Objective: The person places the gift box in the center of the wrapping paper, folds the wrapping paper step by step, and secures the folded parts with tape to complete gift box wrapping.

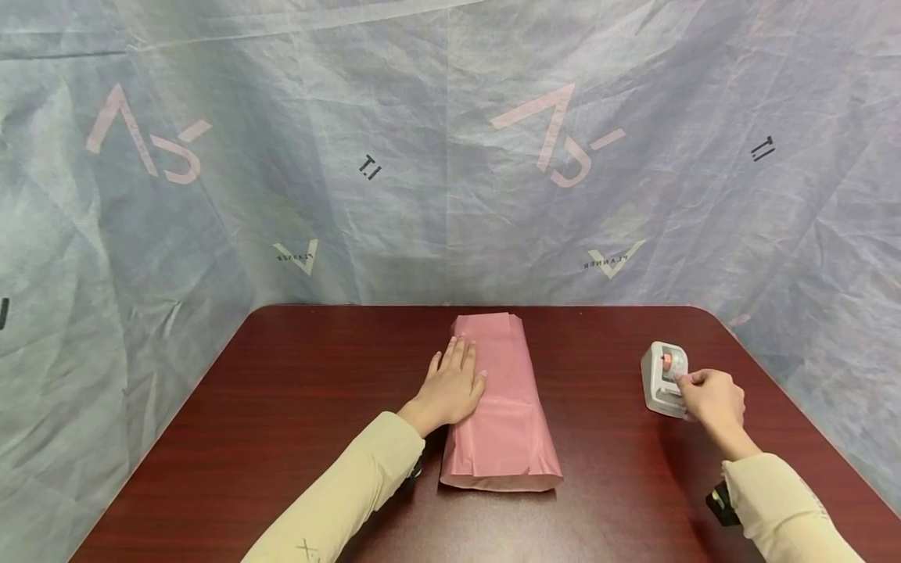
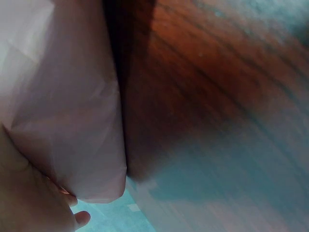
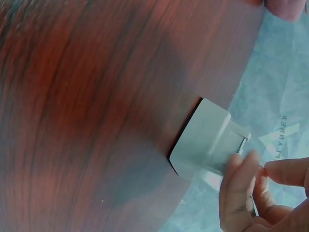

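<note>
A long pink paper bag [image 1: 503, 407] lies flat on the table, its open end toward me. My left hand [image 1: 450, 389] rests on its left side with the fingers straight, pointing away from me. In the left wrist view the bag [image 2: 72, 111] fills the left side, with part of the left hand [image 2: 29, 193] below it. At the right stands a grey-white tape dispenser [image 1: 658, 391] with a small roll on an orange core. My right hand [image 1: 714, 399] is at its right side, thumb and fingertips pinched together at the tape by the serrated edge. The clear tape itself barely shows.
The dark red wooden table [image 1: 317, 391] has rounded far corners. A grey printed cloth [image 1: 422, 156] hangs behind it and along both sides. In the right wrist view the dispenser [image 3: 200, 137] sits near the table's edge.
</note>
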### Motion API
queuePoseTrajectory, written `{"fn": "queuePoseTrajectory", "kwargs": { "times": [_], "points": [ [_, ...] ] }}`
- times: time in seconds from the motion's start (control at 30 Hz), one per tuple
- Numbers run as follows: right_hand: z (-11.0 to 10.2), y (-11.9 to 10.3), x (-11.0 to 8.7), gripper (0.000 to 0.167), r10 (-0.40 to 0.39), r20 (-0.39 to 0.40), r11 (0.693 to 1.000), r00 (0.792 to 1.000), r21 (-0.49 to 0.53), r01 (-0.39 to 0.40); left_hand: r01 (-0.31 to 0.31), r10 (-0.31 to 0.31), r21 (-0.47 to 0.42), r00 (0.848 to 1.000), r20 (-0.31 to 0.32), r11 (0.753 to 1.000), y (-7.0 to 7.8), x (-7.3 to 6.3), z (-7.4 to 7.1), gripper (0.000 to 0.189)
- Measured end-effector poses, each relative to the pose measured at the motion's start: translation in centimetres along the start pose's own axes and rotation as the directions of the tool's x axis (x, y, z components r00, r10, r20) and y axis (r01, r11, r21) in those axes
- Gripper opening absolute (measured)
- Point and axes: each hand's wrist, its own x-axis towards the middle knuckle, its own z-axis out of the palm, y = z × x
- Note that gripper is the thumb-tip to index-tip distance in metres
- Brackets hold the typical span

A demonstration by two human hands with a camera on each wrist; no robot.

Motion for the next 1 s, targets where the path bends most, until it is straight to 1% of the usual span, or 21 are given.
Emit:
{"fn": "queuePoseTrajectory", "kwargs": {
  "times": [0.13,0.3,0.5,0.7,0.9,1.0],
  "points": [
    [0.04,-0.04,-0.08,0.039,-0.005,0.036,1.000,0.999,0.004,0.005,0.005,-0.005,-0.001,1.000,0.005,1.000,-0.03,0.08,-0.01,0.060],
    [0.05,0.10,-0.13,0.040,0.010,0.031,0.999,0.999,-0.043,-0.009,0.002,-0.002,-0.003,1.000,0.003,1.000,-0.03,0.18,0.10,0.061],
    [0.04,0.42,-0.26,0.042,0.027,0.045,0.999,0.999,-0.029,-0.026,0.010,-0.010,-0.007,1.000,0.014,1.000,0.05,0.14,0.01,0.061],
    [0.12,0.54,-0.44,0.037,-0.005,0.026,0.999,1.000,-0.040,0.006,0.007,-0.007,-0.007,1.000,0.002,1.000,0.06,0.13,0.17,0.060],
    [0.19,0.30,-0.71,0.035,-0.029,0.015,0.999,0.999,-0.040,0.029,0.009,-0.009,-0.007,1.000,0.003,1.000,0.00,0.13,0.19,0.061],
    [0.27,0.35,-0.80,0.034,-0.057,0.015,0.998,0.998,-0.030,0.057,0.006,-0.006,-0.007,1.000,0.003,1.000,-0.06,0.19,0.22,0.061]
  ]
}}
